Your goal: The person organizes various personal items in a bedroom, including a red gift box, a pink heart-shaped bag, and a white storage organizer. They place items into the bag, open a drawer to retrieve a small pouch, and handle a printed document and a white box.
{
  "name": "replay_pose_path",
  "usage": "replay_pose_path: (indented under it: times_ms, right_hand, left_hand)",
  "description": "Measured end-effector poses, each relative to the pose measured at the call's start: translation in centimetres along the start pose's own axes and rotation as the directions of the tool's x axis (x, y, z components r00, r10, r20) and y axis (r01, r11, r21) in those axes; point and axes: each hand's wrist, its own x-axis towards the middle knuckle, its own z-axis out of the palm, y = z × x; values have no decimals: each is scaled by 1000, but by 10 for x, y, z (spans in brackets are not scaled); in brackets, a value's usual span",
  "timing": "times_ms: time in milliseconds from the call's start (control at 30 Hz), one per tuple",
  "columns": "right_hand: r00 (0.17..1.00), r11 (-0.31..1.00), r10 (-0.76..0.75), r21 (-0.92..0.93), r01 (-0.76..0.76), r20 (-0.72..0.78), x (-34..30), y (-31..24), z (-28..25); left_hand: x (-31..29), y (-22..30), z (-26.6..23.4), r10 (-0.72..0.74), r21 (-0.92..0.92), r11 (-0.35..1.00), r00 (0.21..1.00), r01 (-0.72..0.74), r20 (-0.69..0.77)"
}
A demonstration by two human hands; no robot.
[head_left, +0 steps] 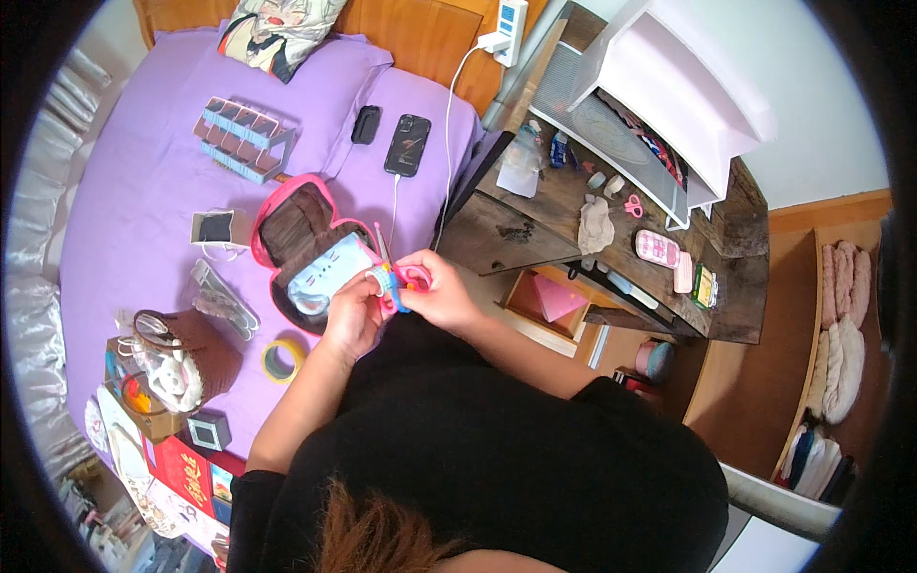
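Observation:
In front of my body both hands are close together over the right edge of an open pink case [292, 205] with a dark lining. Pink-handled scissors [417, 275] are in my right hand [444, 294], the blades pointing up and away. Fingers of my left hand [353, 313] are closed on a small blue, white and yellow item [385, 280] pressed against the scissors; its kind I cannot make out. A light blue pouch [331, 275] with a simple cat-like face lies inside the case, beside my left hand.
Left on the purple bed lie a yellow tape roll [283, 361], a brown basket [205, 353] and a tiered organizer [246, 138]. A black phone [408, 145] is plugged into a white cable [394, 205]. At right stands a dark wooden desk [506, 229] with a white shelf [659, 72].

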Motion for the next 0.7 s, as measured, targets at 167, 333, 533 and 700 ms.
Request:
replay_pose_path:
  times_ms: [167, 333, 533, 700]
  right_hand:
    - [995, 887, -54, -462, 8, -86, 4, -9, 23]
    - [955, 686, -229, -664, 297, 191, 20, 13, 29]
    - [853, 866, 340, -485, -120, 396, 48, 46, 34]
    - [848, 930, 348, -260, -259, 400, 71, 80, 15]
  left_hand:
    - [-4, 6, -14, 40, -35, 998, 998, -42, -49]
    - [-7, 10, -37, -5, 85, 996, 984, 20, -178]
    - [0, 7, -84, -5, 144, 989, 968, 43, -252]
    - [21, 13, -114, 25, -1, 1000, 973, -26, -230]
